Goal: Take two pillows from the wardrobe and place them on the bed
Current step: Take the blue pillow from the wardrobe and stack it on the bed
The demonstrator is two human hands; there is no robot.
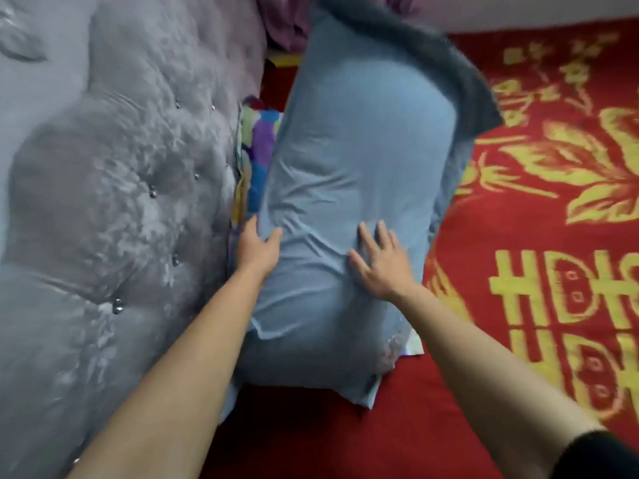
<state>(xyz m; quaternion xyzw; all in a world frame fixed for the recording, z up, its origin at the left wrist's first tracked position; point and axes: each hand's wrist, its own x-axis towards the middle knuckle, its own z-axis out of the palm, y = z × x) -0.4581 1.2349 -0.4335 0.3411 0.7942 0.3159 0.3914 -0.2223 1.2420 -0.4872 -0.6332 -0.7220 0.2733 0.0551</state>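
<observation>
1. Looking down, we see the bed (518,305) under a red cover with yellow flower and letter patterns; it fills the right side and the bottom of the view.
2. Grey tufted headboard (103,202) with shiny buttons takes up the left side, standing against the bed's edge.
3. Blue pillow (345,167) lies lengthwise on the bed just beside the headboard, with its near end toward us. A grey fuzzy trim (460,74) runs along its far right edge.
4. We see a second item, a multicoloured patterned fabric (257,143), wedged between the blue pillow and the headboard. It is mostly hidden, so we cannot tell if it is the other pillow.
5. Purple cloth (287,19) is bunched at the top, past the pillow.
6. Our left hand (257,247) grips the pillow's left edge, thumb on top and fingers tucked out of sight between the pillow and the headboard.
7. Our right hand (380,261) lies flat on top of the pillow, fingers spread, palm pressing the fabric; it holds nothing.
8. Black sleeve (601,458) shows at the bottom right corner on the right arm.
</observation>
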